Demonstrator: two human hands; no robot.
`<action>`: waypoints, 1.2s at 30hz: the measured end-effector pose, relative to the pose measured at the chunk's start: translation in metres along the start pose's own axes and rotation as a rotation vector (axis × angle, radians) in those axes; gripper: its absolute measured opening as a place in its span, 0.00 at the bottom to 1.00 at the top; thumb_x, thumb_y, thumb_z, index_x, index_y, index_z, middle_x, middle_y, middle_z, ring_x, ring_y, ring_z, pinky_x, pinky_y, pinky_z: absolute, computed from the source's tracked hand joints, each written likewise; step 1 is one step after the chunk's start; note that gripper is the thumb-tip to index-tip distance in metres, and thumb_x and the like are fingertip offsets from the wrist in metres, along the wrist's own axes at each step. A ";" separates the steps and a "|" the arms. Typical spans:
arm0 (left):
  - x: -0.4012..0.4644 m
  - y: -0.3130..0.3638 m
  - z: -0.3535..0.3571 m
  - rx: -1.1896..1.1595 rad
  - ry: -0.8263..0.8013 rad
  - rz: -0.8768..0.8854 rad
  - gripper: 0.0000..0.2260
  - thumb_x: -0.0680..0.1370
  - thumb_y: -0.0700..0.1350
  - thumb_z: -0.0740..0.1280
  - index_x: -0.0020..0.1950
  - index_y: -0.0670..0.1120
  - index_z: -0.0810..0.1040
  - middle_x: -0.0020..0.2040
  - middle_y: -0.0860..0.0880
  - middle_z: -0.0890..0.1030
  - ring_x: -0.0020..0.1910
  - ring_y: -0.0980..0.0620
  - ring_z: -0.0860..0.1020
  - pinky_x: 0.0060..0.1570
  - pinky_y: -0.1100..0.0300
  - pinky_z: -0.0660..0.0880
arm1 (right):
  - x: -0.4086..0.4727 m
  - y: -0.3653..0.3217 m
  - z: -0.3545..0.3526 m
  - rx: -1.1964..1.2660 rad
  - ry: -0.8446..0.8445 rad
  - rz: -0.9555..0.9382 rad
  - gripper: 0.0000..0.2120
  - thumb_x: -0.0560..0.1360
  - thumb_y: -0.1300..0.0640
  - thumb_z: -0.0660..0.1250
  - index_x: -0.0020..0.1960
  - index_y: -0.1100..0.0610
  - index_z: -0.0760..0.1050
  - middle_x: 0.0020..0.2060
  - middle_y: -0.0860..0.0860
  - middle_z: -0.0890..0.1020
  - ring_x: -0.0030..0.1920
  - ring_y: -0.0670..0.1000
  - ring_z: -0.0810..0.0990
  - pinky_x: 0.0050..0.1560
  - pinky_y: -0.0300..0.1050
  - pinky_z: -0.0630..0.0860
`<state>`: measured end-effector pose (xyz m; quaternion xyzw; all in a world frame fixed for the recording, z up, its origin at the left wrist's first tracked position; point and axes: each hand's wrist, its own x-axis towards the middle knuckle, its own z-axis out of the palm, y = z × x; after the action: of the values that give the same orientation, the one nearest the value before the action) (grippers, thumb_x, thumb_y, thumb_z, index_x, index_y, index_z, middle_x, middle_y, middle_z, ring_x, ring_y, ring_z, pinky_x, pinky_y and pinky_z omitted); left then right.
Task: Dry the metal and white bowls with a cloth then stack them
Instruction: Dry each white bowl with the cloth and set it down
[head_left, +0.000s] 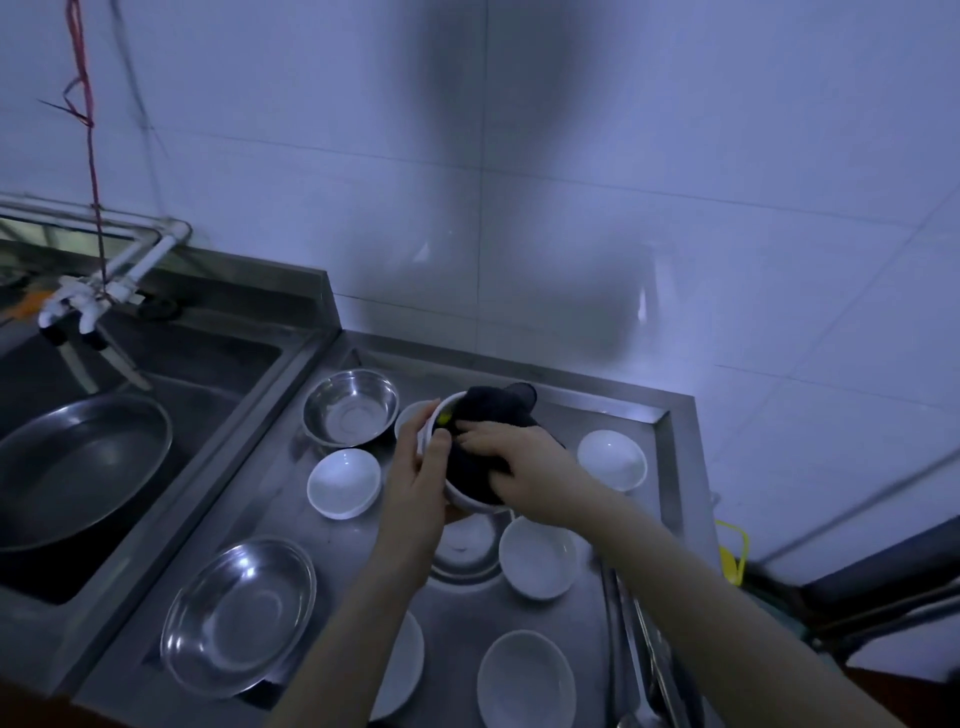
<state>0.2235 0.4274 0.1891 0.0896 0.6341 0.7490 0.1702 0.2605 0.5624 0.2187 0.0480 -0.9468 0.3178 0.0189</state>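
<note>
My left hand (415, 478) grips the rim of a white bowl (464, 500), held tilted above the steel counter (623, 415). Inside that bowl my right hand (511, 460) presses a dark cloth (488, 415), which spills over the far rim. Several white bowls lie around on the counter: one to the left (343, 483), one to the right (612, 460), two in front (537, 557) (525, 680). A deep metal bowl (350, 408) stands at the back left. A shallow metal bowl (239, 616) sits at the front left. Another metal bowl (467, 551) is partly hidden under my arms.
A sink (156, 374) to the left holds a large metal pan (78, 467), with a white tap (78, 306) above it. The tiled wall (571, 208) stands right behind the counter. Utensils (644, 649) lie along the counter's right edge.
</note>
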 end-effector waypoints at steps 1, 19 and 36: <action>-0.001 0.001 -0.002 -0.021 0.001 -0.018 0.10 0.84 0.48 0.59 0.63 0.57 0.74 0.50 0.61 0.82 0.50 0.59 0.82 0.39 0.51 0.82 | -0.001 0.000 -0.005 -0.009 -0.083 0.018 0.14 0.76 0.63 0.62 0.58 0.56 0.80 0.58 0.50 0.81 0.59 0.50 0.77 0.62 0.43 0.71; -0.013 -0.012 -0.006 -0.119 -0.026 -0.123 0.11 0.84 0.49 0.57 0.66 0.58 0.72 0.56 0.56 0.82 0.52 0.56 0.83 0.47 0.41 0.82 | -0.032 0.006 0.021 -0.011 0.357 0.277 0.40 0.68 0.51 0.73 0.74 0.43 0.57 0.75 0.45 0.58 0.73 0.48 0.60 0.70 0.47 0.66; -0.002 -0.017 0.001 0.154 0.159 0.142 0.12 0.85 0.46 0.56 0.60 0.59 0.76 0.56 0.56 0.81 0.57 0.56 0.78 0.61 0.49 0.75 | -0.007 -0.007 0.029 0.151 0.516 0.604 0.18 0.73 0.55 0.65 0.61 0.50 0.67 0.56 0.52 0.77 0.54 0.57 0.77 0.51 0.50 0.74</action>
<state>0.2279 0.4298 0.1725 0.0873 0.6933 0.7129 0.0587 0.2676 0.5401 0.1989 -0.3126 -0.8564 0.3793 0.1584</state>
